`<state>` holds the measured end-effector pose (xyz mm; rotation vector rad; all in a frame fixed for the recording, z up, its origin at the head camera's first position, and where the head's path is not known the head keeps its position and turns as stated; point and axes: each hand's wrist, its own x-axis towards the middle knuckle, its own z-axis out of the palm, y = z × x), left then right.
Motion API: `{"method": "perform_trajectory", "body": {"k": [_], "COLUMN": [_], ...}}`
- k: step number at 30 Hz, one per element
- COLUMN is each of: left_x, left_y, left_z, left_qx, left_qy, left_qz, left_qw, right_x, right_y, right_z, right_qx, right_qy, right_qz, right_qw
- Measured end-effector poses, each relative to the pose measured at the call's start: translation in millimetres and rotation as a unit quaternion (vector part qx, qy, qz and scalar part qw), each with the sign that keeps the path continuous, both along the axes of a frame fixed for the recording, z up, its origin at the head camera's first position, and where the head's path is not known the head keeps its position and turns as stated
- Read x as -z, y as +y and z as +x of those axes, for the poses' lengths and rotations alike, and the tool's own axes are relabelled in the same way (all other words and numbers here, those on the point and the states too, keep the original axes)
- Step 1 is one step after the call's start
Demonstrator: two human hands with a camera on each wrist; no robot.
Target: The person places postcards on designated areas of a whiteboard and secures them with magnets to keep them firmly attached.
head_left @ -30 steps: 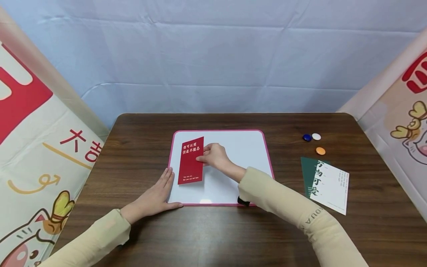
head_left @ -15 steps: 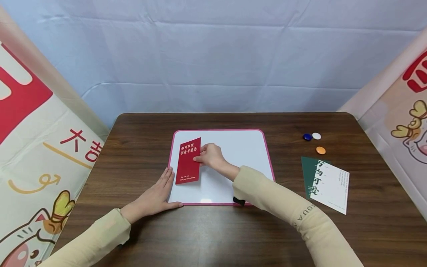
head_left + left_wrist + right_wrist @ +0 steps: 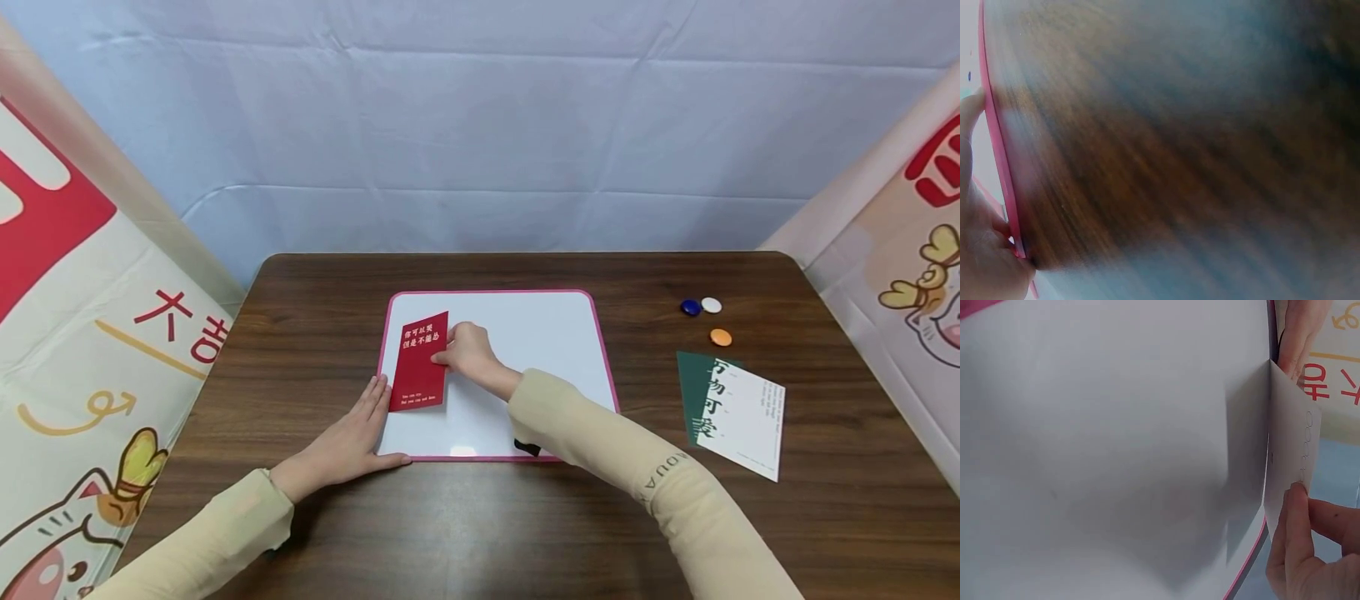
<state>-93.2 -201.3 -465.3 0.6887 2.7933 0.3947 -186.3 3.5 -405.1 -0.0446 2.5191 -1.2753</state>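
A red card [image 3: 420, 375] with white lettering is pinched at its right edge by my right hand [image 3: 471, 352], thumb on the printed face. Its right side is raised off a pink-rimmed whiteboard [image 3: 532, 342], while its left edge sits close to the board's left side. The right wrist view shows the card's pale back [image 3: 1291, 437] tilted over the board, fingertips [image 3: 1297, 494] against it. My left hand [image 3: 341, 446] lies flat with straight fingers along the board's lower left corner, thumb by the bottom rim.
To the right lie a green card [image 3: 692, 392] and a white card [image 3: 750, 429] overlapping it. Blue [image 3: 691, 308], white [image 3: 712, 306] and orange [image 3: 721, 337] round pieces lie behind them. The brown table [image 3: 480, 533] ends at a pale cloth backdrop [image 3: 480, 150].
My right hand has carried the red card leftward over the whiteboard, and the card's left edge has come beside my left fingertips. The left hand has stayed put.
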Motion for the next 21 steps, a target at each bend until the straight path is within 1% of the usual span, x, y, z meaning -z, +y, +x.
{"method": "perform_trajectory", "body": {"k": [6, 10, 17, 21], "left_x": [1.4, 2.3, 2.4, 1.8], "left_y": [-0.8, -0.9, -0.8, -0.7], "left_z": [-0.3, -1.0, -1.0, -0.8], "left_qx": [0.0, 0.001, 0.004, 0.002], "left_qy": [0.001, 0.002, 0.006, 0.003], "left_qz": [-0.001, -0.002, 0.004, 0.0], "left_qw": [1.0, 1.0, 1.0, 1.0], "right_x": [1.4, 3.4, 7.9, 11.6], "right_y": [-1, -1, -1, -2], "right_z": [-2.0, -2.8, -2.4, -3.3], "right_qx": [-0.02, -0.031, -0.039, -0.049], "right_qy": [0.015, 0.015, 0.013, 0.021], "right_qz": [0.03, 0.049, 0.089, 0.106], "right_qw": [0.9992, 0.9982, 0.9952, 0.9929]}}
